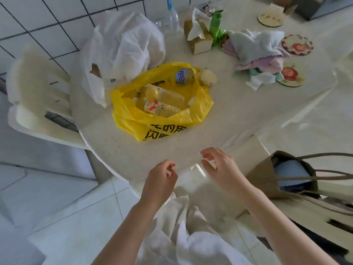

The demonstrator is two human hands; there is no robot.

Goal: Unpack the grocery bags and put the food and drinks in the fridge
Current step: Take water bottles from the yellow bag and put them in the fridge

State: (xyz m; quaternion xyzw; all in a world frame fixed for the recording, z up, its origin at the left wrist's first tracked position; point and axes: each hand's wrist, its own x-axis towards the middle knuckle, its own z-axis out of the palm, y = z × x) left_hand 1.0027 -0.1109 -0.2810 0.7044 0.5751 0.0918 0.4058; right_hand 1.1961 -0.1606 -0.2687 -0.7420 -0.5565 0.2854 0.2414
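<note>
Your left hand (159,180) and right hand (222,169) hover side by side over the near edge of the bench (238,119), palms turned toward each other; each grip is loose, the fingers lightly curled and holding nothing. Beyond them, near the middle of the bench, the yellow bag (162,119) lies open with black print on its near face. Inside it you see clear plastic bottles (170,104) lying on their sides, one with a red-and-white label, and a round yellow fruit (151,92) resting on top of them. At the bag's far rim a bottle with a blue-and-white label (184,75) lies tilted, and just beside it, on the bench, sits a pale yellow fruit (208,77). Touching the yellow bag on its far left is a white bag (124,46), crumpled and bulging. Behind it stands a clear bottle with a blue cap (171,18), next to a brown tissue box (198,38) and a green packet (215,27). A heap of pastel cloths (257,52) lies to the right among round coasters (297,44). A white chair (38,92) stands at the left of the bench, and a brown tote (282,175) sits at its right.
</note>
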